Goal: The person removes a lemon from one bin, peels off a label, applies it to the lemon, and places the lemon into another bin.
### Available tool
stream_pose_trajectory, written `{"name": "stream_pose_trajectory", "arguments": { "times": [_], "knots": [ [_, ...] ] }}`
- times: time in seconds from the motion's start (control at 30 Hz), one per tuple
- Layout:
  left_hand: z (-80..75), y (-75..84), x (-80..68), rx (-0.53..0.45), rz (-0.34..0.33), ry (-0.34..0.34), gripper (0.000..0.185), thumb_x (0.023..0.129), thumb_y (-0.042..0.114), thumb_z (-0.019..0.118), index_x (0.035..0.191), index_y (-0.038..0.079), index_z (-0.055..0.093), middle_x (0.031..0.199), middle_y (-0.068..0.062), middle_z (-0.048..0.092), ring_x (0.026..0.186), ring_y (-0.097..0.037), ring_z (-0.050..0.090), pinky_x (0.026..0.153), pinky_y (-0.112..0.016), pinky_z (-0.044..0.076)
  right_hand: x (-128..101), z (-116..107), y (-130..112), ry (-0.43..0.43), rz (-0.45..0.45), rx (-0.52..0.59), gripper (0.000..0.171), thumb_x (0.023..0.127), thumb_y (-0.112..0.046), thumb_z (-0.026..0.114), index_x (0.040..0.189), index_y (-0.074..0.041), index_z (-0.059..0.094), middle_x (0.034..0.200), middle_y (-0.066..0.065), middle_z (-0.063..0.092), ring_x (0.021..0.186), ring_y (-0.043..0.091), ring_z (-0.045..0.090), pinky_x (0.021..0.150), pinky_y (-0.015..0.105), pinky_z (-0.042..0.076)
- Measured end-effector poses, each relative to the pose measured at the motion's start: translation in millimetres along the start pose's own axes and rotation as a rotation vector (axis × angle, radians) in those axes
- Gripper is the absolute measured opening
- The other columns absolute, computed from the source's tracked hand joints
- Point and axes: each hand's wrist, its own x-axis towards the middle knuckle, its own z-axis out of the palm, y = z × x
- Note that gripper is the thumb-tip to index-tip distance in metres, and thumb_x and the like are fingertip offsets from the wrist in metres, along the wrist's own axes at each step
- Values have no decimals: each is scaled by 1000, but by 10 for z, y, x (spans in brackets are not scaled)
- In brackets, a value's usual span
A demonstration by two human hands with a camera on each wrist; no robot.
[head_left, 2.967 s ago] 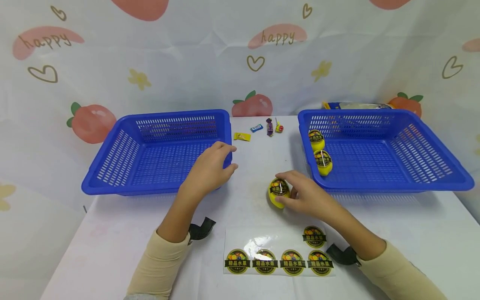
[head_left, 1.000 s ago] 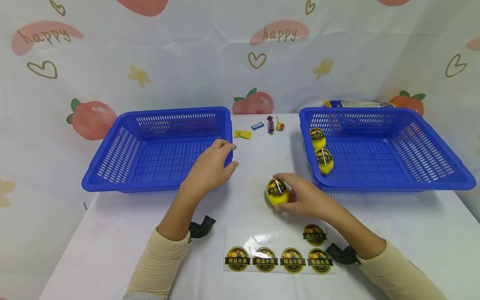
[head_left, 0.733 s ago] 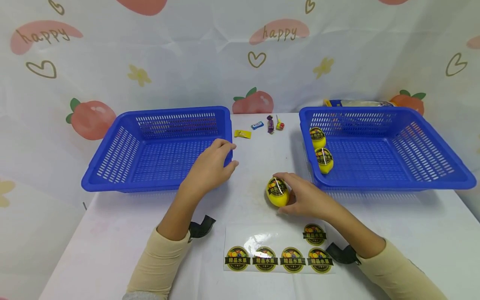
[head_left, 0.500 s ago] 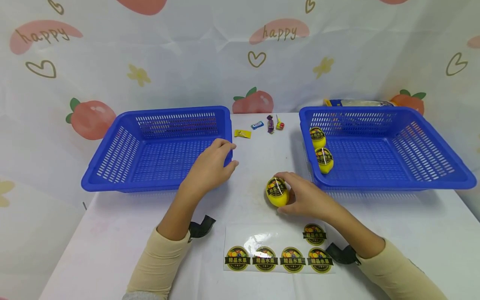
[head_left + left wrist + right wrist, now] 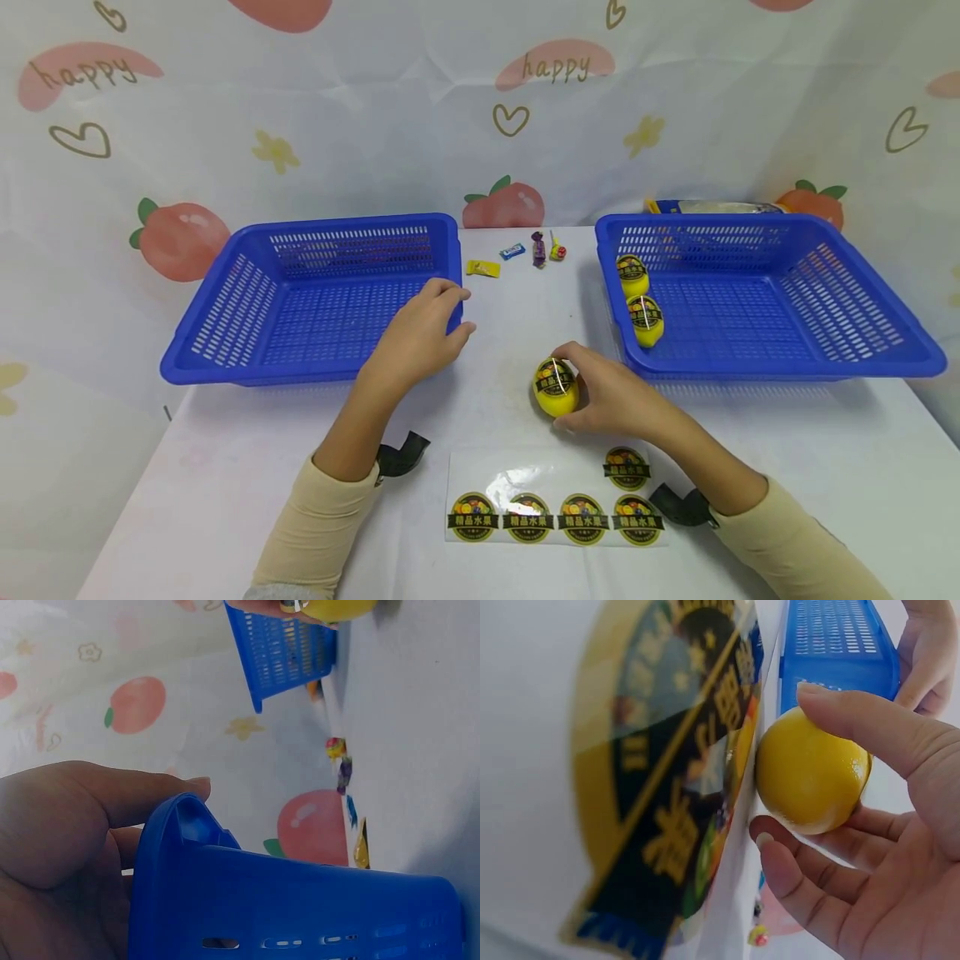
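Note:
In the head view my right hand (image 5: 618, 396) holds a yellow lemon (image 5: 557, 402) with a round dark fruit label on its upper face. Seen from the right wrist, the thumb lies along one side of the lemon (image 5: 810, 776) and the curled fingers along the other. My left hand (image 5: 420, 333) is at the right rim of the left blue basket (image 5: 315, 372), its fingers relaxed and holding nothing. From the left wrist, the thumb lies close to the basket corner and the other fingers are partly hidden behind it.
A second blue basket (image 5: 780, 369) on the right holds two labelled lemons (image 5: 645, 321) along its left wall. A sheet of round stickers (image 5: 555, 540) lies in front. Several small sweets, including a yellow-wrapped candy (image 5: 483, 268), lie between the baskets at the back.
My right thumb has slid from the labelled face to the lemon's lower edge, and the lemon has tilted slightly. My left hand has stayed put.

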Motion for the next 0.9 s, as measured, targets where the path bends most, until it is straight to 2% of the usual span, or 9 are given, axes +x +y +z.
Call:
{"name": "stream_pose_trajectory", "arguments": {
  "times": [0.23, 0.47, 0.57, 0.73, 0.83, 0.9],
  "knots": [
    [8, -32, 0, -4, 5, 1, 45, 99, 22, 65, 138, 3, 57, 140, -14, 49, 126, -31, 52, 106, -45, 44, -7, 2, -19, 4, -12, -26, 74, 65, -19, 94, 127, -12, 54, 101, -2, 64, 76, 12, 56, 65, 31, 50],
    [2, -7, 16, 10, -2, -7, 44, 99, 23, 65, 139, 5, 57, 141, -13, 49, 127, -30, 51, 106, -45, 43, -92, -55, -139, 69, -28, -16, 77, 66, -26, 95, 130, -13, 53, 96, -3, 66, 81, 14, 60, 68, 33, 52],
    [3, 8, 20, 11, -3, -9, 45, 99, 23, 65, 139, 4, 57, 142, -13, 49, 126, -31, 52, 106, -45, 43, -155, -152, -222, 102, -47, -4, 78, 66, -27, 95, 130, -14, 53, 96, -3, 66, 83, 15, 61, 71, 34, 53],
    [13, -9, 13, 0, 7, -3, 45, 99, 22, 65, 139, 4, 57, 142, -14, 49, 127, -31, 51, 106, -46, 43, -254, -392, -306, 151, -84, 35, 79, 68, -27, 95, 132, -13, 51, 96, -2, 66, 82, 17, 60, 68, 34, 53],
    [19, -23, 10, -2, 10, 3, 44, 98, 22, 65, 138, 4, 57, 141, -14, 49, 126, -32, 52, 106, -46, 43, -299, -568, -293, 207, -106, 53, 82, 69, -24, 95, 136, -12, 49, 102, 1, 65, 82, 17, 61, 70, 33, 54],
    [24, -27, 9, -6, 9, 3, 44, 98, 21, 65, 138, 4, 57, 141, -14, 49, 126, -32, 51, 106, -46, 43, -321, -696, -242, 253, -106, 75, 85, 70, -19, 94, 139, -11, 46, 110, 5, 64, 82, 18, 62, 72, 28, 54]
  ]
}}
